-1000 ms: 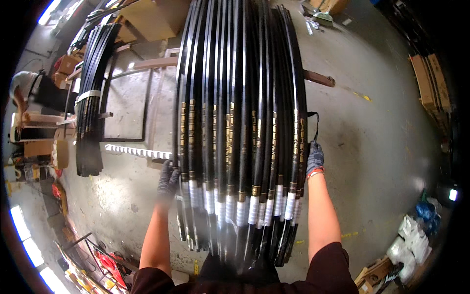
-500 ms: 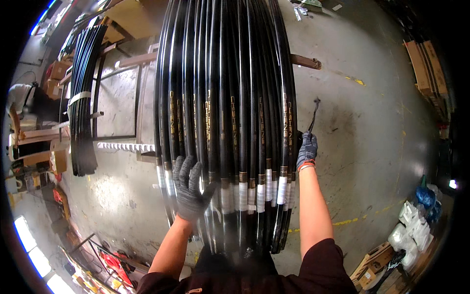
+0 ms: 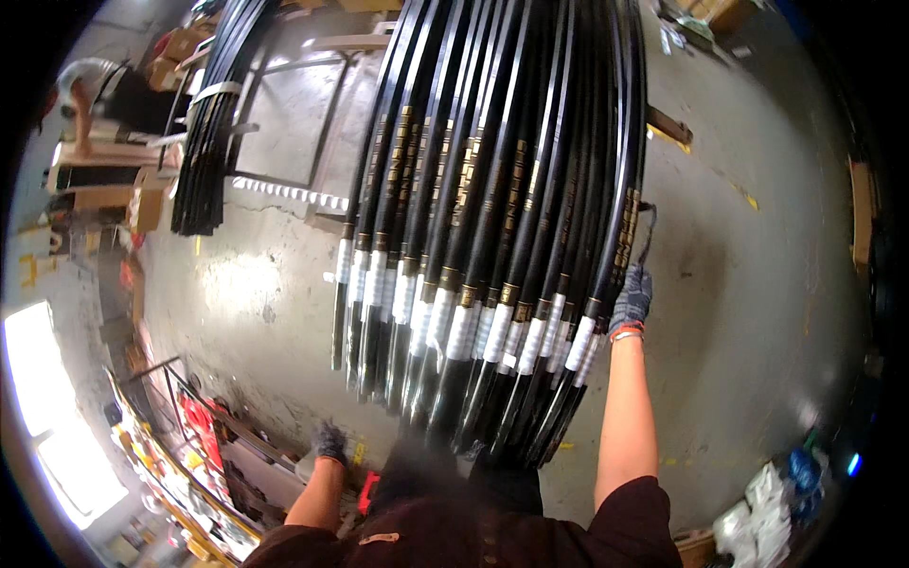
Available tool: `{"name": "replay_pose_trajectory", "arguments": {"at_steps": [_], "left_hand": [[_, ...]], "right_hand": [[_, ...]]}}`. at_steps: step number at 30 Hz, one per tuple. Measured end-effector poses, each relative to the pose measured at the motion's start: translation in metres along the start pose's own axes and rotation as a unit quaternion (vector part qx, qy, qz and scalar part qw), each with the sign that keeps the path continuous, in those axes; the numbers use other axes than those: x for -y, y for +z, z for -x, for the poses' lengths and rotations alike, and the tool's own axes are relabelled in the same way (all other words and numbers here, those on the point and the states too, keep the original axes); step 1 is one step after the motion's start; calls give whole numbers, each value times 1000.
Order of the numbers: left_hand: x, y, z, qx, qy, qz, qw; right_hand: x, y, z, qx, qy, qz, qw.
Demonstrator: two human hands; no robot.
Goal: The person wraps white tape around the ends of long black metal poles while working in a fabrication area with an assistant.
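Grey concrete floor (image 3: 284, 331) all around, and centre stage a broad sheaf of black poles (image 3: 502, 189) runs from near to far, white wraps (image 3: 461, 331) across the near part! One brown beam (image 3: 670, 126) pokes out on the right; off to the far left, a smaller pole bundle (image 3: 208, 142) wears a white band (image 3: 222, 88).

And look, the gloved right hand (image 3: 632, 301) is at the sheaf's right edge, fingers apparently closed around a black cord (image 3: 651, 230)! The left hand (image 3: 329, 440), near-left, is well apart from the poles, too blurred to tell its grip. Cord handling looks the step in hand; the next move calls for keeping that hold firm.
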State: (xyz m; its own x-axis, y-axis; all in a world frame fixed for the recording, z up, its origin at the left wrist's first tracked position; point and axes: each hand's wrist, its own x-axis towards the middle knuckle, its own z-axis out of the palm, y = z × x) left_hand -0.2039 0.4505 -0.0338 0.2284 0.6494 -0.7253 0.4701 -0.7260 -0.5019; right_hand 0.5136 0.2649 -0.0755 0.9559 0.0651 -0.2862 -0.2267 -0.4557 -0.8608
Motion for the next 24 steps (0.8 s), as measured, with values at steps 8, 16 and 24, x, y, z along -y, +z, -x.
{"name": "replay_pose_trajectory", "arguments": {"at_steps": [8, 16, 24], "left_hand": [[-201, -100, 12, 116, 50, 851, 509], [-199, -141, -22, 84, 12, 991, 100], [-130, -126, -40, 36, -2, 999, 19]], "right_hand": [[5, -1, -8, -22, 11, -19, 1000], [-7, -18, -28, 14, 48, -78, 996], [7, -8, -16, 7, 35, -102, 994]]}}
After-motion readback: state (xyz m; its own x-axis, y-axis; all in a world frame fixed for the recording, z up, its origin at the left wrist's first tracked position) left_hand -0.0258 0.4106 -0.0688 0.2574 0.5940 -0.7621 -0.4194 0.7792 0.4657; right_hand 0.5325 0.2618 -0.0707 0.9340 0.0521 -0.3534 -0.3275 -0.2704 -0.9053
